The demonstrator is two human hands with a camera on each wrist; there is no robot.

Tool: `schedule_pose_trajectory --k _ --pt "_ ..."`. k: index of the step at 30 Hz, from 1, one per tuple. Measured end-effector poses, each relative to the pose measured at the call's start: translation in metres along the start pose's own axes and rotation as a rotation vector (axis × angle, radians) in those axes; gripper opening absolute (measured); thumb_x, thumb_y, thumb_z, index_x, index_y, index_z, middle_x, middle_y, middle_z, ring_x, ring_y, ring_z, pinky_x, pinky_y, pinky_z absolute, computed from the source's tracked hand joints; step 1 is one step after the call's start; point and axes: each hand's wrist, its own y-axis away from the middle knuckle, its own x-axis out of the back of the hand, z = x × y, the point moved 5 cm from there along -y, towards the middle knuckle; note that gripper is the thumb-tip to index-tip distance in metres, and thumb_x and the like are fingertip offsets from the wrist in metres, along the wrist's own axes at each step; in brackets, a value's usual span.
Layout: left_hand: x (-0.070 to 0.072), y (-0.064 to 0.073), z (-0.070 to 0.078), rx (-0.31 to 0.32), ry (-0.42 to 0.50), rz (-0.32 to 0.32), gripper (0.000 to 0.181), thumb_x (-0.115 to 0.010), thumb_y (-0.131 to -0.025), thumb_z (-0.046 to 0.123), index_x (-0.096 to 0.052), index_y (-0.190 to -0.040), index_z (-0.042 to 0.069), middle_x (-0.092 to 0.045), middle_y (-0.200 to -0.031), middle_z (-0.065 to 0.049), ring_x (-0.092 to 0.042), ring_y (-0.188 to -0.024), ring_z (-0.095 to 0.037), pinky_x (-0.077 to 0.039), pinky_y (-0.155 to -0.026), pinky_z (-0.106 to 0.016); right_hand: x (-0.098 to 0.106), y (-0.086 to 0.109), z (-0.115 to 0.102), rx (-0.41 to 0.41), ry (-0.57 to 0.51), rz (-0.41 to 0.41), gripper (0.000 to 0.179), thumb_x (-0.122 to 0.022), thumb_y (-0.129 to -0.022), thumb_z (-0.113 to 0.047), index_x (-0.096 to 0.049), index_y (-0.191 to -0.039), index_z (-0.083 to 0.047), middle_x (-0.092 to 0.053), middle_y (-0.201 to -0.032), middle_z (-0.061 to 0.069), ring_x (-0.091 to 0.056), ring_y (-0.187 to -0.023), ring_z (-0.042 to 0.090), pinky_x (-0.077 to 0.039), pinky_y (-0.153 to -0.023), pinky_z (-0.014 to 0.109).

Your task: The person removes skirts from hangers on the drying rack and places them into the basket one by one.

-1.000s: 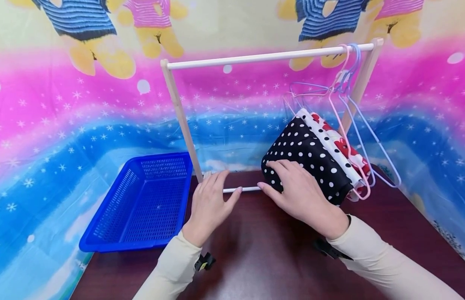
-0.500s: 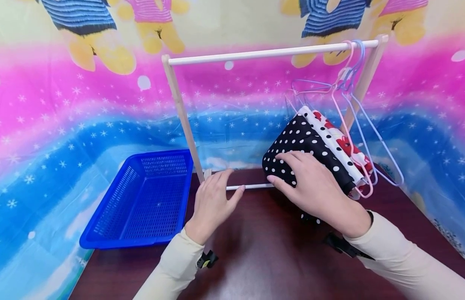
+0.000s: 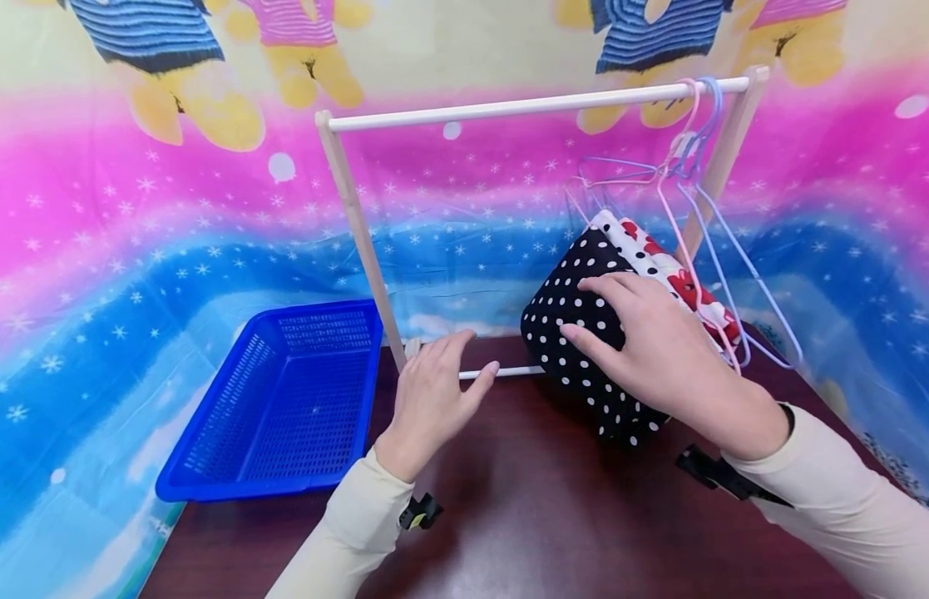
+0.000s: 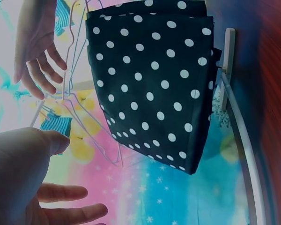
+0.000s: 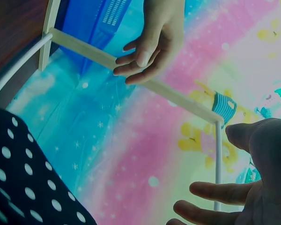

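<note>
In the head view my left hand (image 3: 434,399) is over the table in front of the rack's left post, its relaxed fingers holding nothing. My right hand (image 3: 659,349) hovers before a black cloth with white dots (image 3: 569,308), thumb and fingers spread apart. Behind that cloth hang a white cloth with black dots (image 3: 617,233) and a red-and-white flowered cloth (image 3: 689,291). Pink (image 3: 677,220) and blue hangers (image 3: 756,283) hook over the right end of the rack's white rail (image 3: 539,106). The left wrist view shows the black cloth (image 4: 150,84) folded, apart from both hands.
A blue plastic basket (image 3: 359,416) stands left of the wooden rack post (image 3: 363,241). Low between the posts runs a second white bar (image 3: 501,373). The dark red tabletop (image 3: 524,516) extends toward me; a patterned backdrop (image 3: 464,191) hangs behind the rack.
My right hand has moved right and slightly up across the black cloth, uncovering its lower part. My left hand has shifted slightly right. The cloths and hangers stay about where they were.
</note>
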Motion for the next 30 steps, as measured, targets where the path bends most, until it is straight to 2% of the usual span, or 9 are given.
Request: schedule_pose_trajectory --k 7,12,23,30 --pt "-0.004 -0.005 0.014 -0.018 0.002 -0.029 0.052 -0.061 -0.097 0.049 -0.062 -0.135 0.015 -0.069 -0.134 -0.006 -0.066 -0.122 -0.025 -0.054 -0.101 -0.048 0.012 -0.001 0.009 0.004 0.011 0.036 0.054 -0.075 -0.091 -0.036 -0.062 -0.133 -0.005 -0.063 -0.13 0.019 -0.054 -0.126 0.037 -0.045 -0.104 0.063" --pt "-0.007 -0.008 0.021 -0.036 0.011 -0.029 0.05 -0.061 -0.097 0.049 -0.063 -0.134 0.016 -0.069 -0.133 -0.005 -0.066 -0.122 -0.024 -0.055 -0.1 -0.046 0.02 -0.001 0.015 -0.03 0.01 0.048 0.055 -0.074 -0.091 -0.037 -0.06 -0.135 -0.006 -0.06 -0.134 0.022 -0.054 -0.126 0.042 -0.043 -0.101 0.068" --pt "-0.008 -0.013 0.029 -0.073 0.019 -0.008 0.05 -0.063 -0.096 0.047 -0.064 -0.132 0.013 -0.071 -0.129 -0.006 -0.068 -0.118 -0.024 -0.056 -0.097 -0.044 0.036 -0.006 0.026 -0.041 0.001 0.091 0.063 -0.074 -0.09 -0.035 -0.054 -0.142 -0.006 -0.054 -0.14 0.024 -0.051 -0.124 0.047 -0.042 -0.098 0.068" --pt "-0.011 -0.016 0.032 -0.088 0.01 -0.006 0.049 -0.063 -0.096 0.047 -0.064 -0.132 0.014 -0.072 -0.127 -0.004 -0.069 -0.114 -0.022 -0.057 -0.094 -0.042 0.042 -0.011 0.037 -0.096 -0.014 0.062 0.072 -0.074 -0.09 -0.037 -0.044 -0.151 -0.012 -0.045 -0.148 0.025 -0.042 -0.132 0.05 -0.038 -0.097 0.075"
